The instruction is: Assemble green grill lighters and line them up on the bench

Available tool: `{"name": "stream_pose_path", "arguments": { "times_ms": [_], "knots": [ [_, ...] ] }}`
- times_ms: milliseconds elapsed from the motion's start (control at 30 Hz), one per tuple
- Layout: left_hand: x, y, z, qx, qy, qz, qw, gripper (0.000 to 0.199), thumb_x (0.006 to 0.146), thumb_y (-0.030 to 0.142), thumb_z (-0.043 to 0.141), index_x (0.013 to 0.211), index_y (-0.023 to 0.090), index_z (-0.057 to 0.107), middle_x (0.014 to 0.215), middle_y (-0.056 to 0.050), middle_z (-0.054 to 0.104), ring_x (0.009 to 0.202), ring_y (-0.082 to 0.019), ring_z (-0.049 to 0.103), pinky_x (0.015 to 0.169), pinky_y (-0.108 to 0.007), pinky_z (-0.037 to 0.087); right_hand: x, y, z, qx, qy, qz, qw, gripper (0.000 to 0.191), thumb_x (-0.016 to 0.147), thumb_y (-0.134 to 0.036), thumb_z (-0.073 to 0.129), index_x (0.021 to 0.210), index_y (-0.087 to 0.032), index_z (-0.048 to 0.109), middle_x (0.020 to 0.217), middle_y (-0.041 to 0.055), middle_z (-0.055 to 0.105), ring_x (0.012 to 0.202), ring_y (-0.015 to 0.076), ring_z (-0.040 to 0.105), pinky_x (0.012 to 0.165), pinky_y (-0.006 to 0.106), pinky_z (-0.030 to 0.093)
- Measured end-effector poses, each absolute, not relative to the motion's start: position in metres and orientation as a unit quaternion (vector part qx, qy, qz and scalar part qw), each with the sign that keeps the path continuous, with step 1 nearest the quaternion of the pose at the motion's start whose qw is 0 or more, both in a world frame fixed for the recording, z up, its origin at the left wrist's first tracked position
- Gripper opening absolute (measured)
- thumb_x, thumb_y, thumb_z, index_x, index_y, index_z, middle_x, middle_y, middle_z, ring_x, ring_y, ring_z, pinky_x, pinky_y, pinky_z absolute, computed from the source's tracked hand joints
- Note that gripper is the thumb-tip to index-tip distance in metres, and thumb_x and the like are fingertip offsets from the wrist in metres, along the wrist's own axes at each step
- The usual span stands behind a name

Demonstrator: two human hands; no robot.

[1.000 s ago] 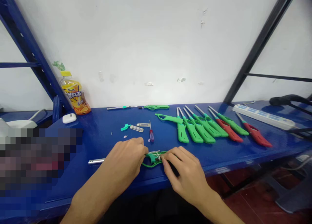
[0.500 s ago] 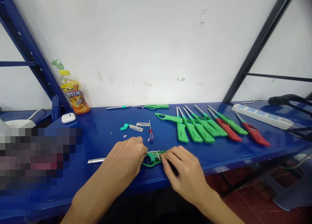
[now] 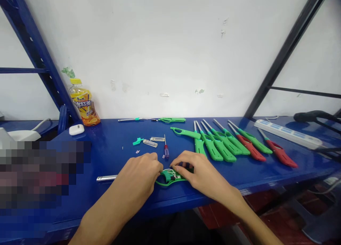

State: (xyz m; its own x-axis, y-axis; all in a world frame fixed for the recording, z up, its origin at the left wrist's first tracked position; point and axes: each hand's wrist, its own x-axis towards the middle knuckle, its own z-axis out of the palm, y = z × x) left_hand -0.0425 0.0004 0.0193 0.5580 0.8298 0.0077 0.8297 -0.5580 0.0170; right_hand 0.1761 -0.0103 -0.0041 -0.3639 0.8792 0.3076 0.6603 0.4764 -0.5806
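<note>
A green lighter body lies open near the table's front edge, with white wires and a teal trigger piece showing inside. Its metal tube sticks out to the left, past my left wrist. My left hand is closed on the lighter at its trigger end. Thumb and fingertips pinched together, my right hand rests over the handle part at the wires; anything between those fingertips is too small to make out. Behind the hands lie a small screwdriver, two metal-framed clear parts and a teal piece.
Several green and red lighters lie in a row to the right, beside a white power strip. A green half shell and a disassembled lighter lie farther back. A drink bottle and white case stand left.
My right hand has shifted its fingertips slightly up and left over the lighter, uncovering more of the handle's inside. My left hand holds the same place. The camera view has shifted slightly.
</note>
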Motion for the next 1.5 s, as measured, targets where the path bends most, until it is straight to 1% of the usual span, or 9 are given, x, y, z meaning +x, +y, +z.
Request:
{"name": "stream_pose_path", "arguments": {
  "times_ms": [100, 267, 367, 533, 633, 767, 1033, 1267, 1500],
  "knots": [
    [-0.041, 0.001, 0.020, 0.882, 0.472, 0.001, 0.000, 0.032, 0.096, 0.007, 0.048, 0.089, 0.025, 0.072, 0.097, -0.002, 0.068, 0.084, -0.024, 0.069, 0.063, -0.034, 0.034, 0.181, -0.006, -0.002, -0.469, -0.798, 0.231, 0.300, 0.016, 0.099, -0.024, 0.067, 0.094, -0.027, 0.081, 0.092, -0.0022, 0.076, 0.081, 0.0152, 0.066, 0.071, 0.029, 0.046],
    [-0.036, 0.001, 0.025, 0.873, 0.487, -0.031, 0.005, 0.032, 0.096, 0.006, 0.047, 0.091, 0.025, 0.073, 0.098, -0.003, 0.068, 0.086, -0.026, 0.069, 0.062, -0.034, 0.033, 0.189, -0.007, -0.005, -0.453, -0.783, 0.294, 0.308, 0.009, 0.094, -0.025, 0.074, 0.096, -0.027, 0.082, 0.093, -0.0027, 0.077, 0.083, 0.0149, 0.067, 0.075, 0.027, 0.047],
    [-0.035, 0.000, 0.028, 0.868, 0.496, -0.032, 0.014, 0.031, 0.097, 0.007, 0.047, 0.093, 0.025, 0.073, 0.099, -0.004, 0.069, 0.089, -0.026, 0.070, 0.064, -0.034, 0.037, 0.187, -0.007, -0.008, -0.463, -0.778, 0.283, 0.318, 0.010, 0.095, -0.024, 0.073, 0.089, -0.025, 0.081, 0.086, -0.0031, 0.076, 0.078, 0.0140, 0.065, 0.071, 0.026, 0.045],
    [-0.036, -0.002, 0.029, 0.865, 0.501, -0.010, 0.028, 0.028, 0.100, 0.010, 0.049, 0.100, 0.025, 0.072, 0.098, -0.003, 0.071, 0.090, -0.027, 0.071, 0.069, -0.035, 0.042, 0.182, -0.007, -0.010, -0.460, -0.790, 0.250, 0.319, 0.013, 0.097, -0.022, 0.070, 0.087, -0.024, 0.077, 0.083, -0.0042, 0.074, 0.076, 0.0137, 0.065, 0.070, 0.026, 0.044],
    [-0.036, -0.002, 0.029, 0.863, 0.504, -0.006, 0.032, 0.024, 0.099, 0.011, 0.052, 0.098, 0.025, 0.071, 0.098, -0.004, 0.072, 0.091, -0.027, 0.071, 0.070, -0.036, 0.044, 0.180, -0.007, -0.009, -0.458, -0.803, 0.201, 0.324, 0.013, 0.100, -0.020, 0.065, 0.091, -0.025, 0.074, 0.085, -0.0041, 0.074, 0.079, 0.0159, 0.066, 0.073, 0.028, 0.044],
    [-0.035, -0.001, 0.030, 0.862, 0.505, -0.021, 0.025, 0.027, 0.098, 0.008, 0.049, 0.098, 0.024, 0.072, 0.098, -0.005, 0.073, 0.090, -0.028, 0.073, 0.070, -0.035, 0.046, 0.173, -0.006, -0.009, -0.452, -0.817, 0.159, 0.322, 0.011, 0.103, -0.021, 0.060, 0.098, -0.026, 0.068, 0.088, -0.0044, 0.075, 0.084, 0.0175, 0.068, 0.075, 0.029, 0.044],
    [-0.035, -0.003, 0.030, 0.864, 0.502, -0.033, 0.018, 0.034, 0.099, 0.006, 0.042, 0.098, 0.023, 0.072, 0.100, -0.006, 0.074, 0.090, -0.029, 0.074, 0.074, -0.039, 0.052, 0.158, -0.008, -0.018, -0.457, -0.809, 0.129, 0.347, 0.013, 0.108, -0.025, 0.049, 0.103, -0.027, 0.062, 0.083, -0.0040, 0.069, 0.074, 0.0159, 0.064, 0.068, 0.028, 0.042],
    [-0.034, -0.004, 0.029, 0.861, 0.507, -0.028, 0.022, 0.034, 0.097, 0.003, 0.043, 0.099, 0.023, 0.071, 0.100, -0.006, 0.074, 0.093, -0.029, 0.073, 0.075, -0.038, 0.051, 0.163, -0.014, -0.014, -0.392, -0.823, 0.126, 0.392, 0.012, 0.104, -0.020, 0.058, 0.097, -0.025, 0.066, 0.092, -0.0015, 0.073, 0.086, 0.0166, 0.063, 0.077, 0.029, 0.046],
    [-0.034, -0.003, 0.030, 0.867, 0.498, -0.021, 0.014, 0.031, 0.098, 0.006, 0.046, 0.097, 0.024, 0.071, 0.097, -0.006, 0.074, 0.089, -0.029, 0.073, 0.069, -0.036, 0.046, 0.163, -0.016, -0.014, -0.403, -0.829, 0.116, 0.369, 0.013, 0.105, -0.022, 0.056, 0.099, -0.025, 0.067, 0.089, -0.0005, 0.071, 0.085, 0.0180, 0.063, 0.078, 0.031, 0.046]
  ]
}}
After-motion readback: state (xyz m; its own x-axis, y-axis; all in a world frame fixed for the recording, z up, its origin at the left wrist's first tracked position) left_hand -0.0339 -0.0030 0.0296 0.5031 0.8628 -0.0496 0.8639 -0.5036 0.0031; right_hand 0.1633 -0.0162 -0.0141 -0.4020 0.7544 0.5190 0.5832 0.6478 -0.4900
